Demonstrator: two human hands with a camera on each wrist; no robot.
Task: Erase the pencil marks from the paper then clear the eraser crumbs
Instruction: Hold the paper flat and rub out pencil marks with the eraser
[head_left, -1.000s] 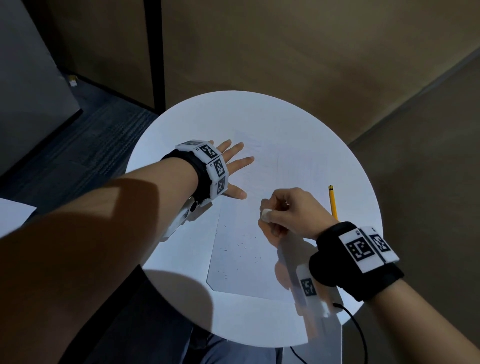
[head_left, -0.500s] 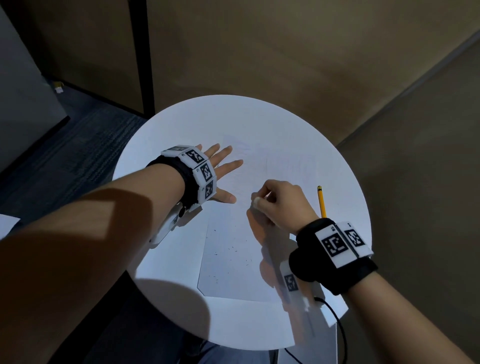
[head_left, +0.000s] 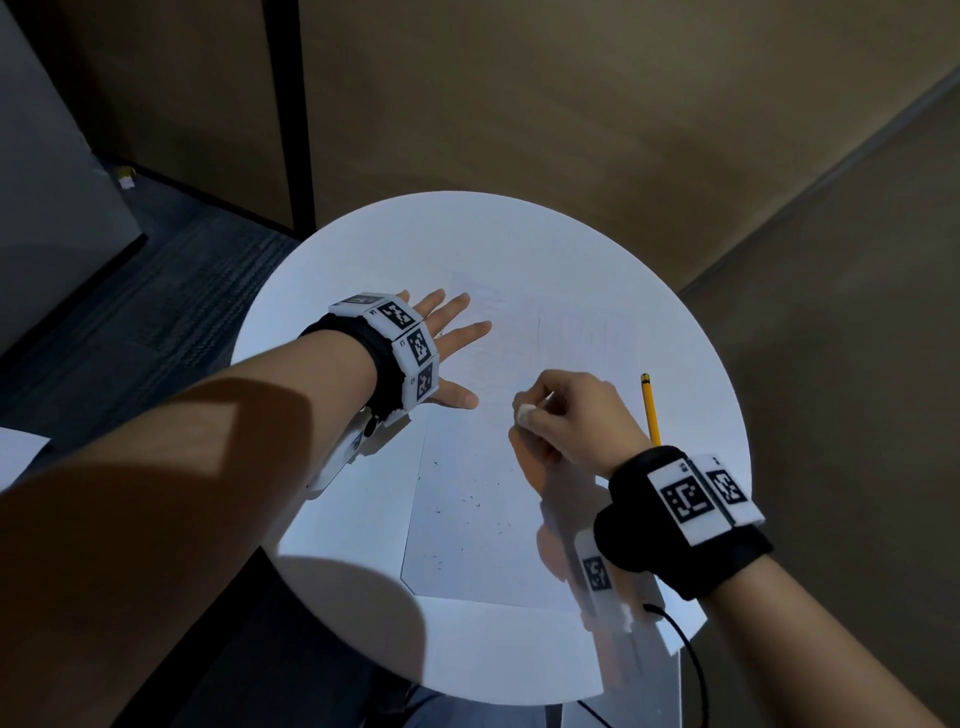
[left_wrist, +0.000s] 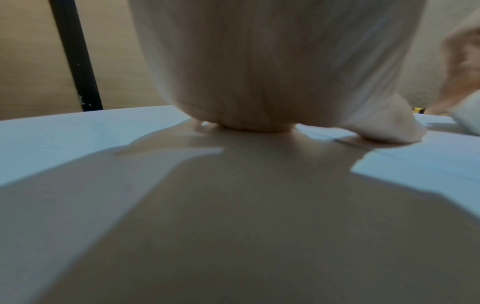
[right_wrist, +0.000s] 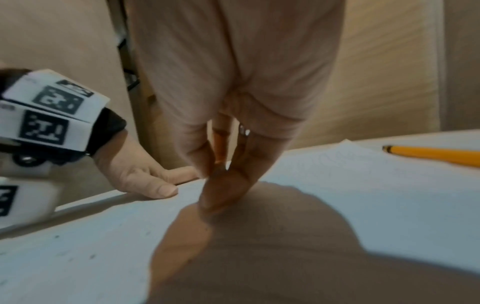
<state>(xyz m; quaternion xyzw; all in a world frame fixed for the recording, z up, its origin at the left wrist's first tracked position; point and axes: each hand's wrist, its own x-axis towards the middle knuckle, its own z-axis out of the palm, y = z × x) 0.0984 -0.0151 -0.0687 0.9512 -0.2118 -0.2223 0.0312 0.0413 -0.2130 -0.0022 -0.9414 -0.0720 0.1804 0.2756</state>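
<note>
Pressing flat on the far left part of the paper (head_left: 498, 467), the left hand (head_left: 447, 343) lay with its fingers (head_left: 470, 332) straight and spread, grasping nothing; its thumb (head_left: 460, 399) pointed toward the middle of the sheet. From the left wrist view, the heel of that hand sat on the white round tabletop (head_left: 519, 249), with the thumb tip touching the sheet's edge. A black wristband with white coded tags wrapped each wrist.

The paper covered the middle of the tabletop, its near corner reaching the near edge. Small dark crumbs (head_left: 475, 501) were scattered over its near half, between the two forearms. Faint pencil marks (head_left: 582, 332) showed on the far half, too pale to make out.

Just right of the left thumb, the right hand (head_left: 576, 421) was curled, with its fingertips pinching a small white eraser (head_left: 524, 414) down against the sheet. From the right wrist view, the fingers (right_wrist: 228, 181) met at a point on the paper, and the eraser itself was hidden by them.

Farther right, a yellow pencil (head_left: 649, 410) lay on the bare tabletop just beside the paper's right edge, apart from the right hand, its dark end pointing away from the person.
</note>
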